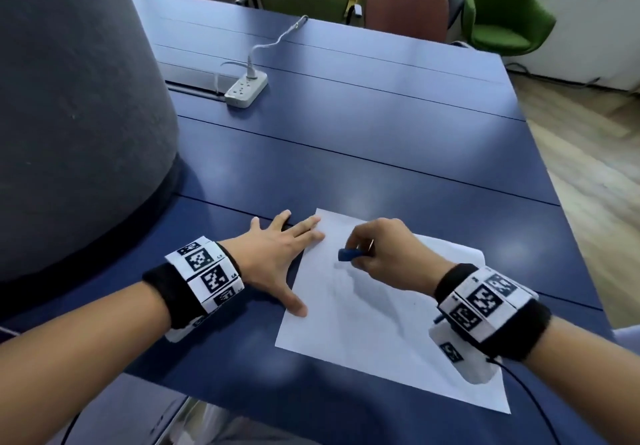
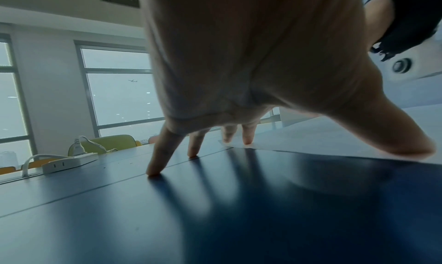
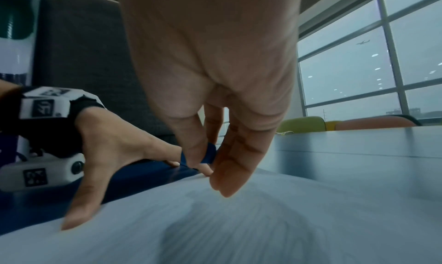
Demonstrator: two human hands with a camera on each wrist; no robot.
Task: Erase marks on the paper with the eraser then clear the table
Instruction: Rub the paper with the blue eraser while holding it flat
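Observation:
A white sheet of paper (image 1: 381, 326) lies on the blue table (image 1: 381, 153) in front of me. My left hand (image 1: 277, 257) is spread flat, thumb and two fingertips pressing the sheet's left edge, the other fingers on the table. My right hand (image 1: 377, 250) pinches a small blue eraser (image 1: 348, 254) over the upper part of the sheet. In the right wrist view the eraser (image 3: 208, 153) shows between thumb and fingers of the right hand (image 3: 205, 162), just above the paper (image 3: 263, 221). The left wrist view shows the left hand (image 2: 239, 98) propped on straight fingers at the paper's (image 2: 334, 136) edge.
A white power strip (image 1: 246, 91) with a plugged cable lies further back on the table. A large grey rounded object (image 1: 69, 98) stands at the left. Coloured chairs (image 1: 502, 11) line the far side. The table's right edge drops to a wooden floor.

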